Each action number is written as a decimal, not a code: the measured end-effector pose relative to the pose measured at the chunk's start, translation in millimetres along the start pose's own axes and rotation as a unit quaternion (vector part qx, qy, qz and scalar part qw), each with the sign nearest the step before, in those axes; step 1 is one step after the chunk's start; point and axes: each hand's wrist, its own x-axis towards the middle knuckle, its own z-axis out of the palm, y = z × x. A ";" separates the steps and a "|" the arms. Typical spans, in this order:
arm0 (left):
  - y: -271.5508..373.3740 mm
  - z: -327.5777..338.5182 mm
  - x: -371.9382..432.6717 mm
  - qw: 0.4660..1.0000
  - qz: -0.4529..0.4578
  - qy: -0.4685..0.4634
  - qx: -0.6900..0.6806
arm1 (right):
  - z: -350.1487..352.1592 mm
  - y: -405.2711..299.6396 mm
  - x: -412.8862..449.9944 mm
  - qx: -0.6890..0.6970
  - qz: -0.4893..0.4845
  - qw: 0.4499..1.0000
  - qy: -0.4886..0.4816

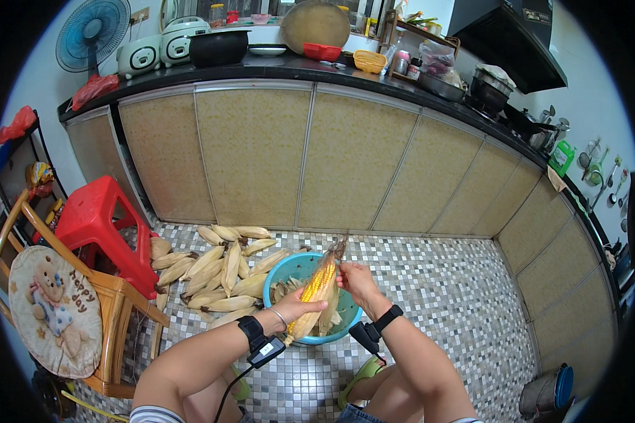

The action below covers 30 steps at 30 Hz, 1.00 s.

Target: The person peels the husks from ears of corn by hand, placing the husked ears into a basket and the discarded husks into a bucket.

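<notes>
My left hand [295,307] grips a partly husked ear of corn [319,285] around its lower half, tilted over a blue plastic basin [355,320]. Yellow kernels show along one side, while pale husk still wraps the other. Dark dry silk [336,248] sticks out at the tip. Near that tip, the fingers of my right hand [355,280] pinch the edge of a husk leaf [328,315] that hangs down off the ear. Loose husks [288,290] lie inside the basin, partly hidden by my left hand and the corn.
Many unhusked ears of corn [206,277] are heaped on the mosaic-tiled floor [428,296] left of the basin. A red plastic stool [103,222] and a wooden chair [111,301] with a round cushion [55,312] stand further left. Cabinets [254,158] run behind; a bucket [540,388] sits lower right.
</notes>
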 end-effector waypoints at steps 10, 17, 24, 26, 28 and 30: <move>4.5 5.4 2.6 0.991 -0.024 0.048 -0.119 | -1.3 1.4 7.7 0.126 0.101 0.987 0.010; 3.5 -15.3 21.1 0.972 -0.002 0.170 -0.164 | -26.7 13.8 21.4 0.128 0.134 0.982 0.029; 4.3 -23.3 16.9 0.957 -0.018 0.159 -0.242 | 3.0 -2.6 -13.7 0.130 0.151 0.977 -0.072; 2.5 -25.2 15.2 0.956 -0.028 0.135 -0.258 | 19.4 -6.6 -28.6 0.100 0.175 0.973 -0.112; 4.8 -19.6 14.7 0.955 -0.039 0.104 -0.274 | 21.5 4.6 -25.7 0.096 0.192 0.960 -0.182; 6.0 -15.1 11.8 0.961 -0.061 0.069 -0.260 | 24.3 14.3 -24.6 0.098 0.154 0.966 -0.186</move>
